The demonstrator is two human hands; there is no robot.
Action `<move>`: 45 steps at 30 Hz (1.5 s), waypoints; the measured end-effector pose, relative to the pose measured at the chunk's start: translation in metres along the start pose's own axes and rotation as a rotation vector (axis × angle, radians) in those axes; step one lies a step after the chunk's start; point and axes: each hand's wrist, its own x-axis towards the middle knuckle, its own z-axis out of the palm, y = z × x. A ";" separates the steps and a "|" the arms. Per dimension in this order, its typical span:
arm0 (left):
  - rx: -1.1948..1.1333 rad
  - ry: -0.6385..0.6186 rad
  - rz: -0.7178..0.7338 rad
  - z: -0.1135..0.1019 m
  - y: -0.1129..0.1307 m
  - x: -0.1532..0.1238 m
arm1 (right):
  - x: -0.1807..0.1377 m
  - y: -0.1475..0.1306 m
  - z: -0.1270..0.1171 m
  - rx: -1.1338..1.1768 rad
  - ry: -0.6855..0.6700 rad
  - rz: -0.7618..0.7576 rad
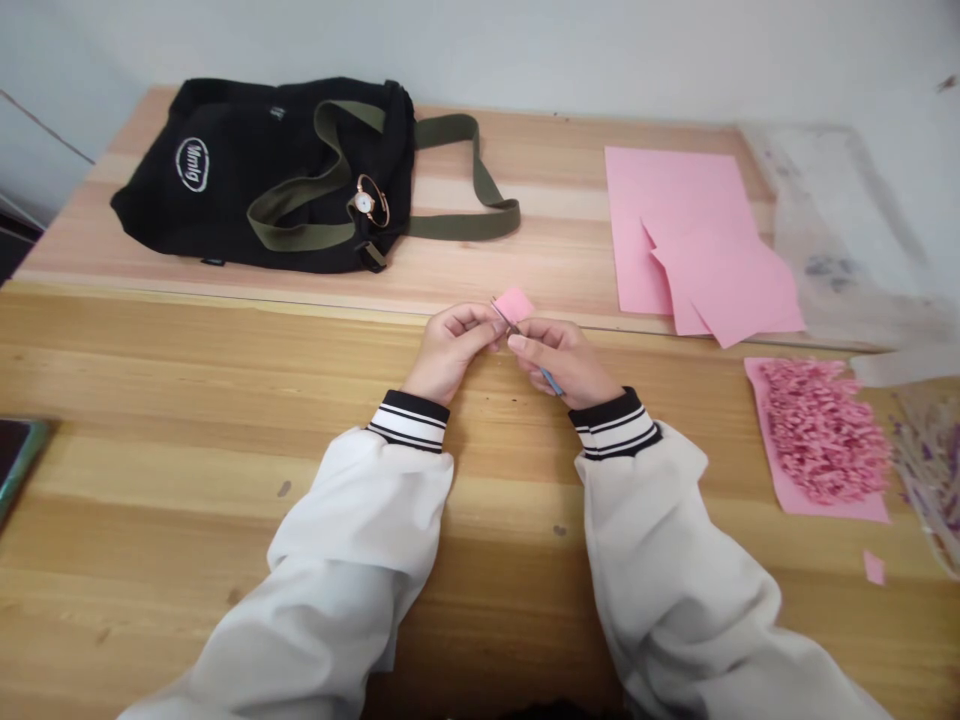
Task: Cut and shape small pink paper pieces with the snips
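Observation:
My left hand pinches a small pink paper piece just beyond its fingertips, above the wooden table. Closed around a slim tool with a dark metal tip and a blue end is my right hand. The tool's tip crosses the near side of the paper. My fingers cover its middle, so its exact kind does not show. Both hands nearly touch at the fingertips.
A black bag with a watch on it lies at the back left. Pink sheets, a pile of pink curls, a paper scrap and clear plastic are on the right. A phone lies far left.

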 end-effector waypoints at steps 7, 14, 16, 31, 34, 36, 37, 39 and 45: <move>-0.007 0.012 -0.006 0.001 0.001 0.000 | 0.000 0.000 0.001 0.003 -0.004 -0.003; -0.005 -0.012 0.001 -0.001 -0.001 0.000 | 0.001 0.000 -0.001 0.004 -0.009 -0.012; -0.007 -0.012 -0.001 -0.001 0.000 0.000 | 0.001 0.001 -0.001 0.006 -0.012 -0.011; 0.003 -0.015 0.006 -0.001 0.000 0.000 | 0.000 0.000 0.000 -0.002 -0.005 0.003; 0.006 -0.013 0.004 -0.001 0.000 0.000 | 0.000 0.000 0.001 -0.006 -0.007 0.007; 0.007 -0.010 0.000 -0.001 0.000 0.000 | 0.000 -0.001 0.001 -0.008 -0.007 0.009; 0.006 -0.010 -0.001 -0.001 0.000 0.000 | 0.000 -0.001 0.001 -0.007 -0.006 0.010; 0.007 -0.013 0.000 -0.001 0.000 0.000 | 0.000 0.000 0.001 -0.003 -0.008 0.008; 0.013 -0.014 0.007 -0.001 0.000 0.000 | 0.000 0.000 0.000 -0.011 0.000 0.001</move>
